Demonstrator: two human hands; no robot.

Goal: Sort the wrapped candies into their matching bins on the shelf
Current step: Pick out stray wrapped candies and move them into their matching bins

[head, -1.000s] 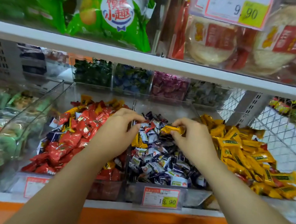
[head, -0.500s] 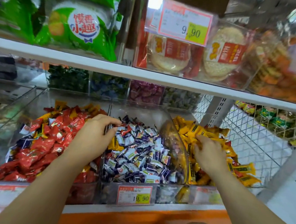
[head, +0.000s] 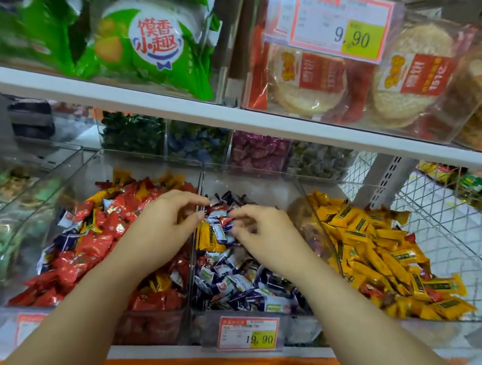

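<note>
Shelf bins (head: 249, 180): red, navy, yellow candies (head: 249, 283)

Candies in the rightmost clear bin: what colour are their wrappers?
The candies are mostly yellow, with a few red; head view.

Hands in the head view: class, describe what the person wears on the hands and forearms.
Nothing is worn. The left hand and right hand are ungloved, with no rings, watch or bracelet visible. Both forearms are bare to the frame's edge, with no sleeves showing. The right hand's fingers are too blurred for finer detail.
</note>
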